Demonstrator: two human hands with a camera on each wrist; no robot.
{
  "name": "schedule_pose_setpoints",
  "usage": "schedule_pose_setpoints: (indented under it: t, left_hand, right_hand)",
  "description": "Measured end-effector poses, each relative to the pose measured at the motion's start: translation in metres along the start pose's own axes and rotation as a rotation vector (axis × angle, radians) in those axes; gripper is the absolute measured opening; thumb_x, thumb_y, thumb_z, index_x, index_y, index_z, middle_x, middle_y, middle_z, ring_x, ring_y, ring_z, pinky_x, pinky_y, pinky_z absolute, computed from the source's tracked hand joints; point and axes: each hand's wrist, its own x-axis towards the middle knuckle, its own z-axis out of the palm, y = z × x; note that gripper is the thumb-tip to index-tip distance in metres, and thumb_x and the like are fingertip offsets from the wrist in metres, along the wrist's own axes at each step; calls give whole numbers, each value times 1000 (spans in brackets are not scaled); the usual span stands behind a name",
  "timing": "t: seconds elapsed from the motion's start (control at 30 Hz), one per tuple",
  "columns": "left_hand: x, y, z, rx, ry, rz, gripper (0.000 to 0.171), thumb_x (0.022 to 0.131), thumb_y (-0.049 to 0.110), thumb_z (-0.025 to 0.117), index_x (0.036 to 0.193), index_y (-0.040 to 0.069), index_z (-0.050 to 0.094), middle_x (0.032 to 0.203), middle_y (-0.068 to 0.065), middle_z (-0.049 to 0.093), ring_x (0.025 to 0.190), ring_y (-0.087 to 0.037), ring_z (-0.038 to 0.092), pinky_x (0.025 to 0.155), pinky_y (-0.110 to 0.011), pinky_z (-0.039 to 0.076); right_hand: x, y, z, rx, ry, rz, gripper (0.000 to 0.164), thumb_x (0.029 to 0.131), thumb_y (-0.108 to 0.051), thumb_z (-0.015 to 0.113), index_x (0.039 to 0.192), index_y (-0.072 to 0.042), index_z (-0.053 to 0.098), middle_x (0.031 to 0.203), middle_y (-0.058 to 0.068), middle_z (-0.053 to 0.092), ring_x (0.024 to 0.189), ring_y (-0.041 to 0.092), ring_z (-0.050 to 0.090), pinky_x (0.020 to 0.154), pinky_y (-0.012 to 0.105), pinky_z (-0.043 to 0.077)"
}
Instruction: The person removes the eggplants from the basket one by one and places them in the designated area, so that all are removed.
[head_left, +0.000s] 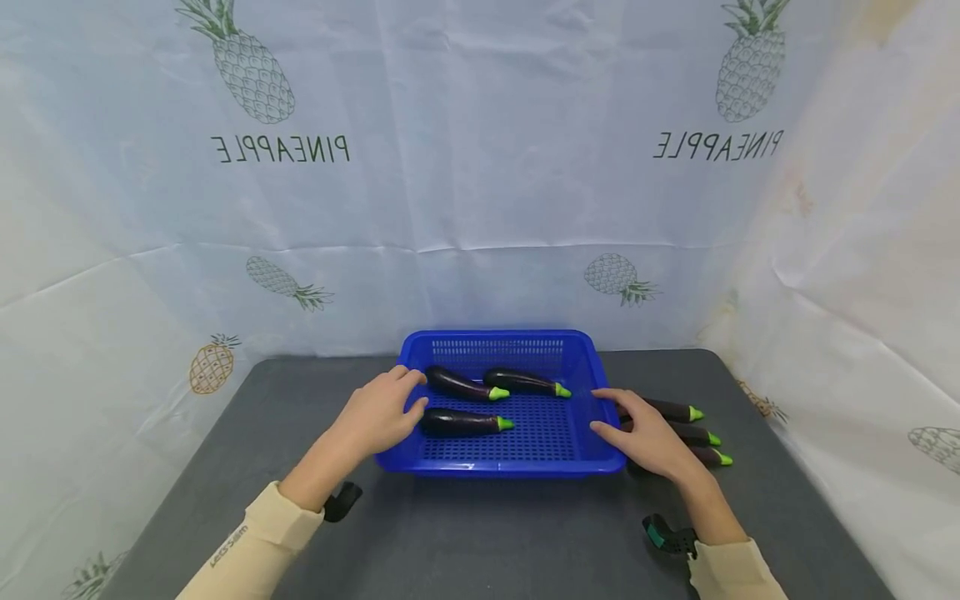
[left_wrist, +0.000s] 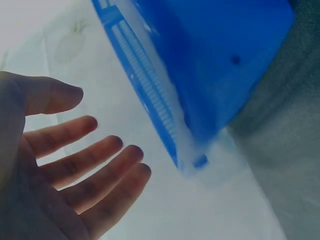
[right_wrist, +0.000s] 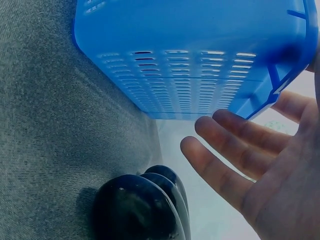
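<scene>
A blue plastic basket (head_left: 501,468) with slotted sides stands on the dark table, holding three eggplants with green stem ends: one at the back left (head_left: 453,383), one at the back right (head_left: 523,382) and one nearer the front (head_left: 459,422). At the basket's left side is my left hand (head_left: 377,414); the left wrist view shows its fingers spread and apart from the basket wall. My right hand (head_left: 651,435) is at the right rim, thumb and index fingertips over the edge. In the right wrist view its other fingers extend loosely beside the outer wall.
Three more eggplants (head_left: 692,434) lie side by side on the grey table (head_left: 487,542), right of the basket and partly hidden by my right hand. A white curtain (head_left: 480,192) printed with pineapples hangs behind the table and along both sides.
</scene>
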Motion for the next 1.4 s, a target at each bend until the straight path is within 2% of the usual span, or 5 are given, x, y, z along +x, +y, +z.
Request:
schedule_pose_setpoints:
  t: [0.27,0.47,0.63,1.07,1.4]
  left_hand:
    - [16,19,14,52,-96,58,29,97,26,68,123,13,67,108,-4,64,86,-21,63,67,-44,56]
    - [22,24,30,32,-156,54,30,97,28,69,124,16,67,123,-8,63,104,-27,64,81,-51,56]
    - [28,25,43,25,-181,72,33,97,26,70,127,13,67,124,-11,62,111,-31,60,87,-49,54]
    - [45,30,68,118,-257,30,41,94,25,71,134,17,63,130,-15,58,120,-36,55,94,-57,49]
    - [50,34,79,133,-369,-43,51,93,27,73,141,19,58,145,-19,48,132,-40,46,104,-62,42]
  right_hand:
    - [1,3,0,-2,1,-5,60,98,-41,68,146,-8,51,141,22,53,110,31,61,87,48,55]
    - [2,4,2,-7,7,-16,60,98,-40,68,146,-9,52,142,21,53,111,32,61,88,49,54]
    - [2,2,2,0,9,-9,59,98,-37,69,146,-8,51,143,23,52,114,35,60,89,51,55]
    - [2,1,2,-1,12,-10,59,98,-39,68,145,-8,52,143,22,52,117,36,60,90,52,54]
    - [1,3,4,-6,17,-18,56,98,-38,68,145,-10,53,140,19,55,115,34,60,90,51,54]
